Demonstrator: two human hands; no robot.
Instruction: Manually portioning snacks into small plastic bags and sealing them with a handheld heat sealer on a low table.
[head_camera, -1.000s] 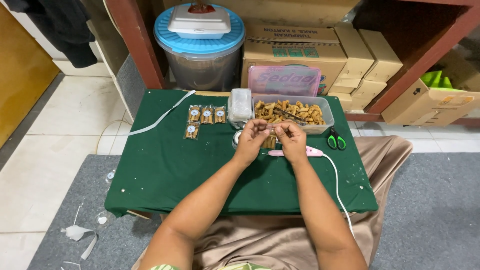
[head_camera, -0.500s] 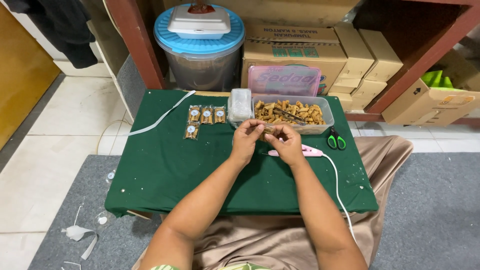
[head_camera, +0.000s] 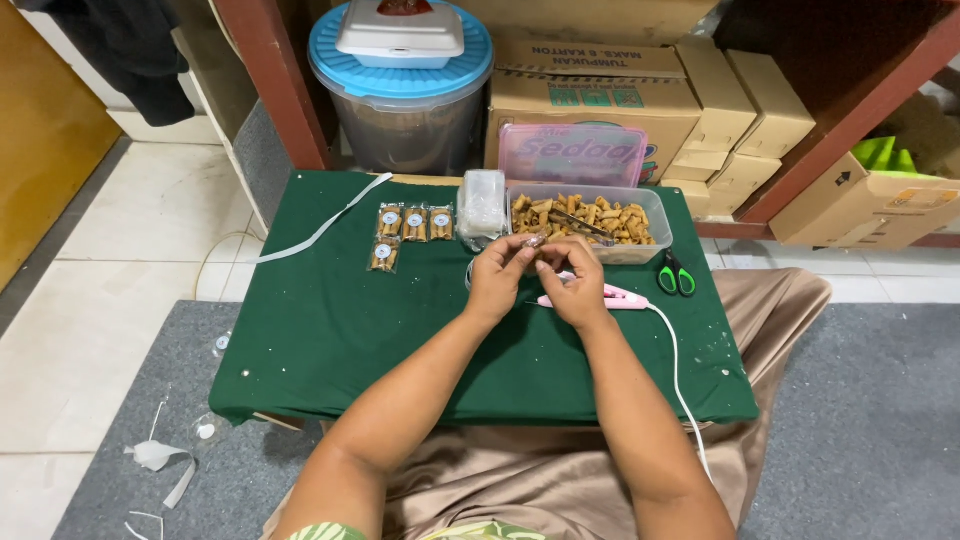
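Above the green cloth-covered table (head_camera: 330, 330), both forearms are stretched forward from the lower edge of the view, bent slightly inward so that the hands meet near the table's far side. The left hand (head_camera: 497, 278) is raised with its fingers curled and pinched shut on a small clear snack packet (head_camera: 537, 242), which is held at the fingertips just in front of the clear tub of brown snack sticks (head_camera: 590, 220). The right hand (head_camera: 575, 282) is set just beside the left, its fingers closed on the same packet from the other side; the two sets of fingertips are touching or nearly so. Under the right hand a pink corded sealer (head_camera: 610, 296) is lying on the cloth, with its white cord (head_camera: 680, 370) trailing toward the near edge. Green-handled scissors (head_camera: 676, 275) are lying to the right of it. Four filled packets (head_camera: 408, 228) are laid out to the left of a stack of empty clear bags (head_camera: 482, 205).

Compared with half a second ago, the hands are found in nearly the same spot, drawn a little closer together, with the packet kept between them. Against the picture a second ago, the hands have been lifted slightly toward the tub. Nothing else on the table has been shifted.
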